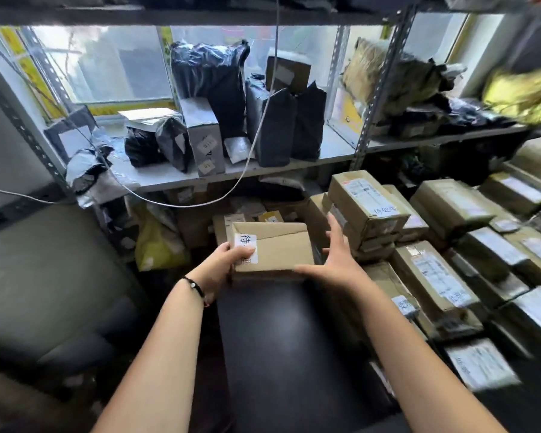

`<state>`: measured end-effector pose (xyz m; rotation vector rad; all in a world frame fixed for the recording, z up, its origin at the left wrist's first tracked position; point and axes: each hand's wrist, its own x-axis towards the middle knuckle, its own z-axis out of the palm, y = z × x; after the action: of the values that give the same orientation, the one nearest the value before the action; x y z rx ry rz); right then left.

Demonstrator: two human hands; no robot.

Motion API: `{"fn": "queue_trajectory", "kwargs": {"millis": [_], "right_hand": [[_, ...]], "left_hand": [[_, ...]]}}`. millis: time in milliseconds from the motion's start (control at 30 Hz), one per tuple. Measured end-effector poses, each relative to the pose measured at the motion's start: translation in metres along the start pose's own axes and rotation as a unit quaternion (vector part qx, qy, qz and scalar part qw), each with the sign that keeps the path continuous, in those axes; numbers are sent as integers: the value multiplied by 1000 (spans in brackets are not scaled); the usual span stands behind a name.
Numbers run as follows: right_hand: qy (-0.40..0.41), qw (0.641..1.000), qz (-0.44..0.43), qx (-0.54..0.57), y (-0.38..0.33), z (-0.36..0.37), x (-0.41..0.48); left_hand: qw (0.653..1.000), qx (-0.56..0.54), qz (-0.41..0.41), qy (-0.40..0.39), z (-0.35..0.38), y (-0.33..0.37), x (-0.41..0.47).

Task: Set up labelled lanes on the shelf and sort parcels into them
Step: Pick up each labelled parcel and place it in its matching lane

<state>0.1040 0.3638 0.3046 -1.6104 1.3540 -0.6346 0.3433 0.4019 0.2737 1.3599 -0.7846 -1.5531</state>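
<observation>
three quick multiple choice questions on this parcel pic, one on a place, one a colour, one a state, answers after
1. Where on the cardboard box is the white label?
A) right end
B) left end, under the left hand's thumb
C) underside

2. What colour is the bag below the shelf, left of the box?
A) red
B) blue
C) yellow

3. How is the right hand?
A) open, fingers straight
B) clenched fist
C) gripping a black bag

Answers: 1 B, the thumb lies on the label's corner; 2 C, it is plainly yellow; 3 A, it holds nothing beside the box.
</observation>
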Motion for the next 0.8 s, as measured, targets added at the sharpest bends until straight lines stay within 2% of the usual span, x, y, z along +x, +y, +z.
{"fn": "queue_trajectory", "kwargs": {"millis": [33,67,133,267,333,367,433,633,800], "right_hand": [[16,991,67,112,6,-2,-2],[15,967,129,220,15,-5,-4],[-15,922,194,335,24,-13,-11],[-2,892,179,415,50,-38,-33],[-30,865,180,468,63,-51,-47],[-51,857,171,483,68,-57,-54],[-67,863,140,480,79,-74,-64],[-20,860,106,500,127,-158,-79],[-58,880,66,466,162,-222,-80]], "left_hand": [[1000,-11,19,15,8,-6,0],[999,-16,31,26,15,-12,0],[998,-30,47,36,36,-21,-5],[992,-91,79,34,83,-39,-1],[989,-112,95,34,116,-45,3],[986,-122,102,40,136,-47,4],[983,-144,110,43,175,-54,6],[984,-130,121,9,283,-84,-2],[988,-110,110,-16,340,-98,-15]]}}
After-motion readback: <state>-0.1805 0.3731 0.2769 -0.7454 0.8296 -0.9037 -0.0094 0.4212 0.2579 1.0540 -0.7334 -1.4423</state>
